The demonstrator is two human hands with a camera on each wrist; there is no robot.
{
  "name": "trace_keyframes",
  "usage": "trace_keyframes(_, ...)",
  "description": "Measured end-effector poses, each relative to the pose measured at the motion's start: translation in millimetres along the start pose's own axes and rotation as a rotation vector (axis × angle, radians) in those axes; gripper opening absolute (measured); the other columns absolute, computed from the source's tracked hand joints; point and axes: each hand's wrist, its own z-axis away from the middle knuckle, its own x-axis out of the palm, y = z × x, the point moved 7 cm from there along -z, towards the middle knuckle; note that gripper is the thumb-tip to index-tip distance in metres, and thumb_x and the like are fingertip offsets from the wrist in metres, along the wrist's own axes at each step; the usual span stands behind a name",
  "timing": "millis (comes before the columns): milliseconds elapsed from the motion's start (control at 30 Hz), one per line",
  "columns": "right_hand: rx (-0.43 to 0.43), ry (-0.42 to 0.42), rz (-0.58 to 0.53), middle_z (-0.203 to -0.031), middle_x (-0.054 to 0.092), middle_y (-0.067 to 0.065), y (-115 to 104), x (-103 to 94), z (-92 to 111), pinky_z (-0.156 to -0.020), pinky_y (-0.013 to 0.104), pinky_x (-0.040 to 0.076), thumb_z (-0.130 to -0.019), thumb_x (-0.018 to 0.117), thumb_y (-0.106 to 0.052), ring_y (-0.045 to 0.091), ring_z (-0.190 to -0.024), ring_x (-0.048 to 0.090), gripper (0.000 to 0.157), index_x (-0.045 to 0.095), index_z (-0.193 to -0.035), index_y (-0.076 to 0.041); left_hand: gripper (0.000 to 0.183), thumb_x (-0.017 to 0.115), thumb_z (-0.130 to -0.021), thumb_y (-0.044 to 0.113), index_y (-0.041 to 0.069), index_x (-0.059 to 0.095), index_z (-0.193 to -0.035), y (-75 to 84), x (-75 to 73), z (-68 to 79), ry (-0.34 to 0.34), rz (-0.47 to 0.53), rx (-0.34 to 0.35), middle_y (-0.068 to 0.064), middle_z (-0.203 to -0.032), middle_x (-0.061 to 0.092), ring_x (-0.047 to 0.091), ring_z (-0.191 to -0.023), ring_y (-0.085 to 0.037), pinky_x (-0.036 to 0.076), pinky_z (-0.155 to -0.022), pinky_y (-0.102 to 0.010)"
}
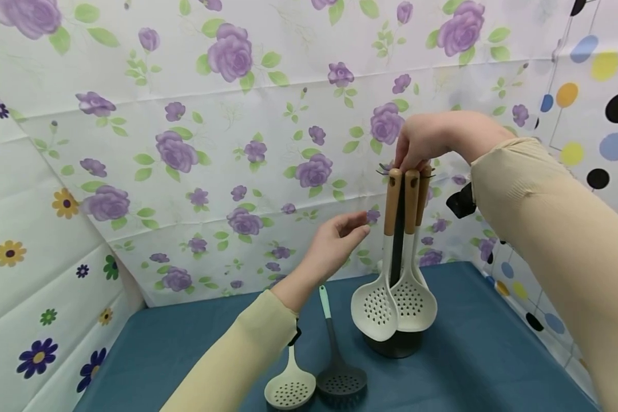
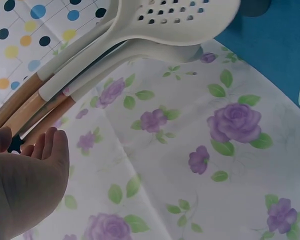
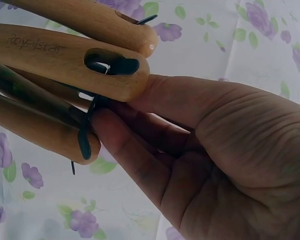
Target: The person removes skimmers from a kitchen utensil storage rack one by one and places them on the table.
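In the head view, a person's right hand [image 1: 435, 136] is reaching over the top of a dark utensil stand [image 1: 395, 346], its fingers pinching the stand there. The stand is standing on the blue counter [image 1: 175, 337], toward its right side. Two white skimmers [image 1: 411, 303] are hanging at its front by wooden handles [image 1: 393, 206], heads overlapping, with more utensils hanging behind. The left hand [image 1: 335, 243] is hovering just beside the handles, fingers loosely curving and holding nothing. Below it, a pale skimmer [image 1: 290, 392] and a dark skimmer [image 1: 341, 379] with a mint handle end are lying side by side on the counter.

In the left wrist view, the left hand is showing its thumb and fingers apart, appearing near the handle ends; a flowered sheet [image 2: 155, 165] is filling the background.

In the right wrist view, the right thumb and forefinger are closing among the stand's dark hooks [image 3: 85, 142], while a handle is hiding the thumb's tip.
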Motion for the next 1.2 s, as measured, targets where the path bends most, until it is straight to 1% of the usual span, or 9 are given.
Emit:
trace_keyframes(167,0.007,-0.008,0.010,-0.108,0.075,0.013,0.5,-0.3,0.5,-0.094,0.052,0.054,-0.100,0.068,-0.017,0.026,-0.097,0.072,0.025,0.075,-0.116,0.000,0.046,0.066,-0.103,0.031,0.014,0.060,-0.144,5.5,7.2,-13.1,0.010,0.055,-0.023,0.004,-0.133,0.065,0.061,-0.122,-0.010,0.050,-0.103,-0.035)
trace_keyframes(267,0.007,-0.010,0.022,-0.109,0.075,0.014,1.1,-0.3,0.9,-0.094,0.052,0.054,-0.100,0.068,-0.016,0.027,-0.098,0.072,0.026,0.075,-0.118,0.000,0.047,0.068,-0.101,0.033,0.016,0.060,-0.144,8.8,13.2,-19.0,0.008,0.072,-0.026,0.006,-0.133,0.065,0.061,-0.121,-0.008,0.050,-0.102,-0.034)
trace_keyframes(433,-0.001,0.001,0.026,-0.109,0.075,0.015,0.3,0.1,0.8,-0.093,0.051,0.055,-0.100,0.068,-0.015,0.026,-0.098,0.072,0.026,0.075,-0.119,0.001,0.043,0.069,-0.101,0.030,0.016,0.063,-0.142,14.3,19.8,-26.9,0.006,0.087,-0.007,0.007,-0.127,0.068,0.063,-0.117,-0.007,0.051,-0.100,-0.032)
trace_keyframes(600,0.001,0.002,0.012,-0.108,0.075,0.014,2.0,0.9,0.9,-0.094,0.052,0.054,-0.100,0.068,-0.018,0.026,-0.097,0.072,0.027,0.075,-0.118,0.001,0.040,0.070,-0.100,0.027,0.018,0.066,-0.139,18.1,24.5,-34.4,-0.004,0.102,0.010,0.008,-0.122,0.070,0.065,-0.112,-0.007,0.053,-0.098,-0.032)
trace_keyframes(733,0.000,0.004,0.016,-0.107,0.075,0.014,2.7,0.6,1.0,-0.093,0.052,0.055,-0.100,0.069,-0.021,0.027,-0.096,0.072,0.029,0.075,-0.118,0.001,0.039,0.071,-0.100,0.025,0.017,0.066,-0.138,18.8,27.4,-38.6,0.003,0.100,-0.002,0.008,-0.121,0.070,0.066,-0.110,-0.007,0.054,-0.096,-0.031)
trace_keyframes(900,-0.004,0.006,0.025,-0.107,0.075,0.013,2.8,-0.1,0.9,-0.093,0.052,0.054,-0.100,0.069,-0.023,0.027,-0.096,0.072,0.030,0.075,-0.118,0.001,0.037,0.071,-0.100,0.023,0.013,0.067,-0.136,19.0,27.9,-42.4,0.037,0.083,-0.010,0.006,-0.119,0.070,0.066,-0.107,-0.008,0.054,-0.095,-0.031)
trace_keyframes(1200,-0.009,0.009,0.035,-0.108,0.075,0.014,4.3,0.7,0.5,-0.091,0.051,0.056,-0.100,0.068,-0.020,0.027,-0.095,0.072,0.028,0.075,-0.118,0.000,0.033,0.070,-0.100,0.021,0.012,0.069,-0.132,17.2,29.7,-44.8,0.065,0.086,0.007,0.005,-0.115,0.071,0.067,-0.105,-0.008,0.054,-0.093,-0.030)
